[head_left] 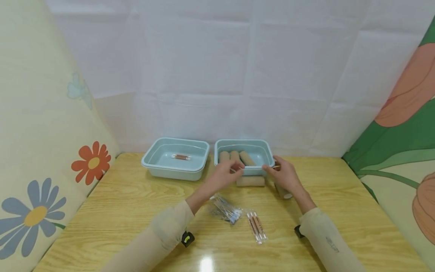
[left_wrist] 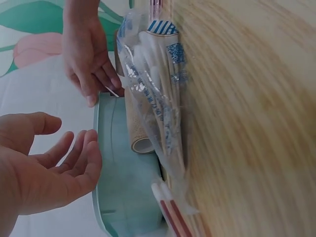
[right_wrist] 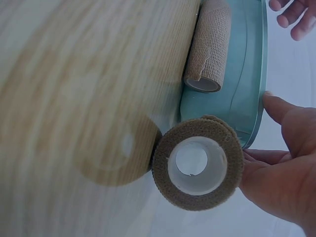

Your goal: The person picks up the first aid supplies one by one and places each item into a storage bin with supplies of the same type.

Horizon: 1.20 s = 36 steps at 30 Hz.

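Observation:
At the right end of the right-hand pale blue tray (head_left: 244, 173), my right hand (head_left: 283, 174) grips the corner, thumb on the rim and fingers lower down. Beside that hand, a tan bandage roll (right_wrist: 163, 153) shows its hollow white core. My left hand (left_wrist: 54, 165) is held near the same tray's front left, fingers loosely bent, thumb apart, nothing between them. Several tan rolls (head_left: 234, 156) lie inside the tray, and another roll (head_left: 250, 181) lies along its front. Just below the left hand is a clear bag of cotton swabs (head_left: 225, 209).
On the left stands a second pale blue tray (head_left: 175, 174) with a small pack of brown swabs (head_left: 181, 157) inside. Another pack of brown swabs (head_left: 256, 226) lies on the wooden table (head_left: 112, 223) between the forearms. A white sheet (head_left: 204, 75) hangs behind the trays.

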Each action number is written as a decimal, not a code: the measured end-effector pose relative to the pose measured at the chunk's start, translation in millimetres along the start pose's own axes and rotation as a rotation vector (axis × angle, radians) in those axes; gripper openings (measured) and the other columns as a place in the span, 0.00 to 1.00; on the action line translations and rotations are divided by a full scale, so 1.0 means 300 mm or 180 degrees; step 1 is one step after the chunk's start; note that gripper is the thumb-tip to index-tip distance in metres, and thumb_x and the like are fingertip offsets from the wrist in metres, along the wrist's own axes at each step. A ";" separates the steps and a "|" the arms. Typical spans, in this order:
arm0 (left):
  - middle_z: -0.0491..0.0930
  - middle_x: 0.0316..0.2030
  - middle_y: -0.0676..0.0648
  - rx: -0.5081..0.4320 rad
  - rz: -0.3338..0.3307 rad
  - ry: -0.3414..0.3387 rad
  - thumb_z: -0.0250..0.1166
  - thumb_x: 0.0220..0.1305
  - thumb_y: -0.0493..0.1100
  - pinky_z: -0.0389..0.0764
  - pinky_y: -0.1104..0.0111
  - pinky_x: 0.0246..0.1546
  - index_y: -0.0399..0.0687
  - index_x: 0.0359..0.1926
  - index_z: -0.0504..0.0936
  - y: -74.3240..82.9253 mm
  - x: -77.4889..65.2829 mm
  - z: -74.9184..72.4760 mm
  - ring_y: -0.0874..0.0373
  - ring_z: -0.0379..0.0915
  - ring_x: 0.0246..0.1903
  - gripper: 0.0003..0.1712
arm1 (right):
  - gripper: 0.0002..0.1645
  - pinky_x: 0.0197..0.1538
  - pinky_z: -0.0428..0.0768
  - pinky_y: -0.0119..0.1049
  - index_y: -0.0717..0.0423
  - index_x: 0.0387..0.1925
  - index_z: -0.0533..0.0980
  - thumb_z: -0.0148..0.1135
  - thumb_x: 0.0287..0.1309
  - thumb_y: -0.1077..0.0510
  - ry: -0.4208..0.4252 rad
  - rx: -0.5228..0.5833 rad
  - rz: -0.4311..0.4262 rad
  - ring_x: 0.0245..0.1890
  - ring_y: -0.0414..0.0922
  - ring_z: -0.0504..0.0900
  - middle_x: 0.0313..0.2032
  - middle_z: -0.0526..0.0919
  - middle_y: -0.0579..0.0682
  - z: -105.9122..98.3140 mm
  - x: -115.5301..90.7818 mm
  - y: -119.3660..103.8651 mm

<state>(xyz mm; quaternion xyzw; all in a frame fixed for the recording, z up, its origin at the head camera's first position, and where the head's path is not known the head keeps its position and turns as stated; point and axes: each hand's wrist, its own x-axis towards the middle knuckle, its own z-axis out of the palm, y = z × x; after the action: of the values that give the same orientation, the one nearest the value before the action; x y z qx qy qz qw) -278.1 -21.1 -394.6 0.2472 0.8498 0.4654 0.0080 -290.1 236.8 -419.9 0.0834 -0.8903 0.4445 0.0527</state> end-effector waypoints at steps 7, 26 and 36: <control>0.83 0.52 0.41 0.0046 0.0034 -0.0370 0.61 0.74 0.42 0.81 0.60 0.51 0.34 0.59 0.80 -0.025 -0.005 0.028 0.48 0.80 0.49 0.19 | 0.42 0.46 0.85 0.50 0.65 0.73 0.63 0.66 0.69 0.47 0.0012 0.0009 0.0008 0.51 0.60 0.83 0.57 0.79 0.69 0.001 0.002 0.002; 0.81 0.49 0.39 0.1349 0.0458 -0.0588 0.63 0.72 0.39 0.80 0.56 0.49 0.33 0.59 0.81 -0.032 -0.024 0.087 0.46 0.78 0.47 0.19 | 0.43 0.48 0.84 0.51 0.65 0.74 0.62 0.65 0.70 0.46 -0.0026 -0.0039 0.0062 0.53 0.60 0.82 0.58 0.78 0.69 0.002 0.005 0.008; 0.76 0.41 0.42 0.2062 0.0392 -0.0506 0.64 0.70 0.42 0.76 0.55 0.45 0.41 0.55 0.84 -0.033 -0.031 0.108 0.47 0.71 0.41 0.16 | 0.42 0.48 0.84 0.51 0.65 0.74 0.63 0.65 0.69 0.46 0.0006 -0.0069 0.0069 0.53 0.60 0.82 0.58 0.78 0.69 0.000 0.002 0.001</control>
<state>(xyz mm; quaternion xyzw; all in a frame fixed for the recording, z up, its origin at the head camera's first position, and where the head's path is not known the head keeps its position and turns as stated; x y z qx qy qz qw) -266.1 -4.1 -422.9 0.3233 0.9337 0.1502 -0.0328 -290.7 236.9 -419.9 0.0726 -0.8959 0.4355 0.0497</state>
